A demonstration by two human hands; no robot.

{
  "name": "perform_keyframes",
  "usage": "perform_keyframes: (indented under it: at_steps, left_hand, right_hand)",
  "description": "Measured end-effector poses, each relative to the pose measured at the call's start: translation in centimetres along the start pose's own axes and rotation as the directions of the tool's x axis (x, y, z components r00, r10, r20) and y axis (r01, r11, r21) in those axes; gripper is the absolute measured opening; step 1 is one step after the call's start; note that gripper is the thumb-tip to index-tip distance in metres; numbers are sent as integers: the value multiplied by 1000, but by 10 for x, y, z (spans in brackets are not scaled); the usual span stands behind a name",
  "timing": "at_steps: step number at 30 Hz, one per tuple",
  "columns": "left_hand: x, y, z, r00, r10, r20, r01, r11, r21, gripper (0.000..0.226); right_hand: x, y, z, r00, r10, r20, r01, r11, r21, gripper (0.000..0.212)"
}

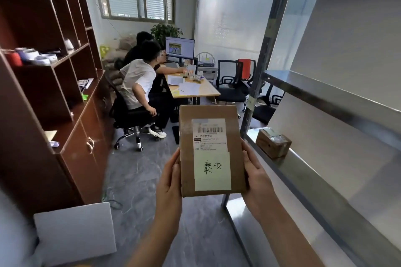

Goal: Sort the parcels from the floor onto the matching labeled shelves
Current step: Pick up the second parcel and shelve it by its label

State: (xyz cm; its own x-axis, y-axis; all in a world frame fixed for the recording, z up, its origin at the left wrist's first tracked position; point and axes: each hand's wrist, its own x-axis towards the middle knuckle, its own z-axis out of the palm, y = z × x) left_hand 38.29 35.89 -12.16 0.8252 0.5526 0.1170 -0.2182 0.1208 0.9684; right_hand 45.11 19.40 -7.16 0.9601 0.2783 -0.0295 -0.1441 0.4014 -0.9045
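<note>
I hold a flat brown cardboard parcel (186,136) upright in front of me, above the floor. It carries a white barcode label and a pale green note with handwritten characters. My left hand (170,180) grips its left edge and my right hand (257,173) grips its right edge. To the right stands a metal shelf rack (303,171) with grey boards. A smaller taped cardboard box (273,142) rests on its middle shelf, near the rack's front post. No shelf labels are visible.
A dark wooden cabinet (54,93) lines the left wall. A white foam board (76,232) leans at the lower left. Two people sit on an office chair (128,119) at a desk (195,91) ahead. Grey floor runs between cabinet and rack.
</note>
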Motion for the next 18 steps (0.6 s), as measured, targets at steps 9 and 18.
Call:
perform_keyframes:
  at_steps: [9,18]
  left_hand:
    - [81,7,-51,999,-36,9,36,998,-52,37]
    - [136,-4,-90,998,-67,4,67,996,-54,42]
  right_hand:
    - [65,26,68,1000,-26,-5,26,999,-24,35]
    - [106,66,104,1000,-12,-21,11,999,-42,34]
